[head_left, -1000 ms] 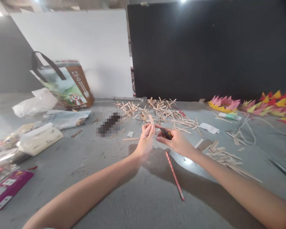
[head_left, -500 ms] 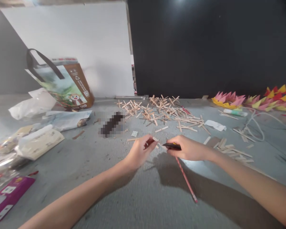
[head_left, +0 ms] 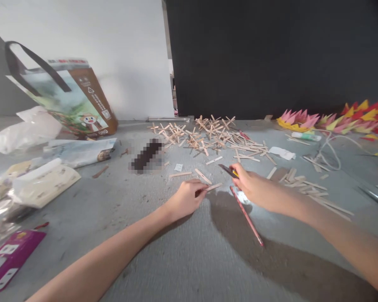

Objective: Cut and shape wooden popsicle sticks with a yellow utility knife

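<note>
My left hand pinches one end of a short wooden craft stick, whose free end points right. In my right hand is a utility knife, dark with a bit of yellow, its blade pointing up and left, apart from the stick. Just beyond my left fingers another craft stick lies at a slant, and a further stick rests to its left. A red patterned pencil lies on the grey surface below my right hand.
Ahead is a pile of crossed craft sticks; loose sticks lie at right. A carrier bag and plastic packets stand left. Folded paper crowns, a glue stick and a white cable sit at the far right.
My right hand with the knife has lifted away from the stick, up and right. My left hand has lowered slightly, still pinching a stick. The view has shifted a little.
</note>
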{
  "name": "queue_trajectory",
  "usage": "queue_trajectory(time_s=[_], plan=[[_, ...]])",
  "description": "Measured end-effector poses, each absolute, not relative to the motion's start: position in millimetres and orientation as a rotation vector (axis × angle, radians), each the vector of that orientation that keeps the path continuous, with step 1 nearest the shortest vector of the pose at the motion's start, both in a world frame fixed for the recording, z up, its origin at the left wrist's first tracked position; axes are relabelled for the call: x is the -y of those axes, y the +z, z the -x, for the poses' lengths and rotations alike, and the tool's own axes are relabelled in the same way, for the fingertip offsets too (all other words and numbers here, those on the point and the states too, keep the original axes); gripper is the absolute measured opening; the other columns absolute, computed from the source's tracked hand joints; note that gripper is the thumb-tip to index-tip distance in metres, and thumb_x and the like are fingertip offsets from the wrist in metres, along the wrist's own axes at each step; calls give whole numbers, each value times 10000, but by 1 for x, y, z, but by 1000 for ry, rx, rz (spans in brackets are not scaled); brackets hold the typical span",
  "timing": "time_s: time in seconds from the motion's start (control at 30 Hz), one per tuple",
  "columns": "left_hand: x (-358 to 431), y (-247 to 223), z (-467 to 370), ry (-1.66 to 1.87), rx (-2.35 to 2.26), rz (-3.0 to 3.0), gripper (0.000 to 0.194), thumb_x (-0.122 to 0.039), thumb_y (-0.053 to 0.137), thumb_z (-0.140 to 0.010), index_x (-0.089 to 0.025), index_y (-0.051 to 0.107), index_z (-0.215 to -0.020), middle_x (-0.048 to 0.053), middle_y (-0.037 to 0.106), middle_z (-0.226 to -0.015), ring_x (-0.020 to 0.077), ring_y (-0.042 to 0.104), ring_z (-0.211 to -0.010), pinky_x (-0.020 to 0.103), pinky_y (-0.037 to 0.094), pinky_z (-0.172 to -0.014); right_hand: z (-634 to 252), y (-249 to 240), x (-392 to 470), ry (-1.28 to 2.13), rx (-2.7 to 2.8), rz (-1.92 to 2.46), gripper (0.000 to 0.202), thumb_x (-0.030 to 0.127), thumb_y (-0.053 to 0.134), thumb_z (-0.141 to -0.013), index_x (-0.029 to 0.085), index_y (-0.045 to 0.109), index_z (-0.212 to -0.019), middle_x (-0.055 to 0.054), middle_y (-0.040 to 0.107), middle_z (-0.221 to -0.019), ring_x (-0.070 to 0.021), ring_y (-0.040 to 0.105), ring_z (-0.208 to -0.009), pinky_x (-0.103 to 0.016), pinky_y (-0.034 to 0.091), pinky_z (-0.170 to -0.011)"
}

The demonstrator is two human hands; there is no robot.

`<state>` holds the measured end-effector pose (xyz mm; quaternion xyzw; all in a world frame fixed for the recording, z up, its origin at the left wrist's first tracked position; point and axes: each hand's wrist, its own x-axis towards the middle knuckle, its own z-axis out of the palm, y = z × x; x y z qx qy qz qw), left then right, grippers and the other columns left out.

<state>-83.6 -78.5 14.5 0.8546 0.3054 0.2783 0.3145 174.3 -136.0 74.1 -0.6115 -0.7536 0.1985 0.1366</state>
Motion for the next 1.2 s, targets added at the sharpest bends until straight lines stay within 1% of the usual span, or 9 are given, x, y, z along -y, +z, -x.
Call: queue_trajectory(time_s=[0.07, 0.17, 0.27, 0.4, 0.53, 0.63, 0.9, 1.07, 1.2], plan=[[82, 16, 83, 699, -888, -2233, 219, -160, 560, -935, -183, 773, -977, 34, 703, -758, 147, 592, -658, 256, 438, -668, -159, 66, 157, 603, 2051, 1829, 197, 350, 391, -1048, 217, 535, -1063, -22, 646, -659, -158, 539, -482, -291, 293, -481], [88, 19, 82, 645, -981, -2204, 194, -142, 557, -908, -175, 743, -953, -1, 648, -675, 123, 518, -575, 239, 373, -601, -137, 55, 178, 576, 2043, 1807, 240, 346, 356, -1064, 228, 562, -1031, -33, 675, -693, -157, 572, -497, -280, 282, -485], [93, 19, 80, 642, -1018, -2196, 156, -164, 556, -920, -179, 711, -919, -4, 642, -693, 122, 505, -582, 241, 352, -599, -125, 46, 187, 499, 2102, 1830, 316, 313, 347, -1059, 230, 587, -1245, -38, 684, -685, -184, 601, -502, -276, 247, -464], [95, 14, 78, 708, -1045, -2138, 203, -290, 565, -982, -186, 691, -862, 14, 681, -745, 147, 575, -654, 252, 383, -646, -123, 35, 195, 443, 1977, 1907, 452, 293, 424, -1016, 142, 443, -1442, -63, 712, -700, -220, 640, -501, -272, 314, -449], [93, 8, 78, 750, -1018, -2064, 224, -306, 544, -1010, -203, 703, -891, 18, 723, -795, 160, 639, -700, 249, 414, -670, -119, 21, 202, 309, 1906, 1754, 471, 208, 457, -968, 201, 492, -1438, -156, 781, -1037, -274, 770, -808, -309, 530, -620], [91, 7, 77, 765, -1010, -2068, 212, -278, 547, -1006, -207, 706, -886, 22, 735, -815, 168, 654, -723, 253, 426, -686, -113, 13, 204, 267, 1884, 1676, 525, 233, 458, -992, 251, 472, -1516, -166, 755, -1224, -291, 780, -939, -360, 595, -753], [93, 10, 74, 693, -1053, -2138, 199, -245, 504, -1016, -210, 627, -864, 18, 698, -804, 174, 632, -722, 267, 417, -690, -101, 21, 200, 431, 1853, 1690, 427, 240, 443, -998, 257, 547, -1412, -75, 804, -966, -224, 758, -640, -371, 610, -744], [96, 11, 73, 630, -1095, -2254, 220, -238, 394, -1052, -224, 498, -858, 39, 642, -850, 196, 614, -766, 285, 415, -698, -101, 22, 201, 504, 1827, 1667, 443, 240, 433, -997, 267, 539, -1426, -66, 792, -925, -236, 764, -711, -338, 589, -709], [96, 9, 73, 613, -1085, -2297, 194, -200, 366, -1043, -234, 448, -871, 60, 640, -888, 218, 621, -809, 306, 429, -720, -100, 22, 201, 525, 1818, 1677, 437, 242, 436, -994, 263, 541, -1418, -59, 785, -914, -212, 726, -639, -328, 560, -699]])
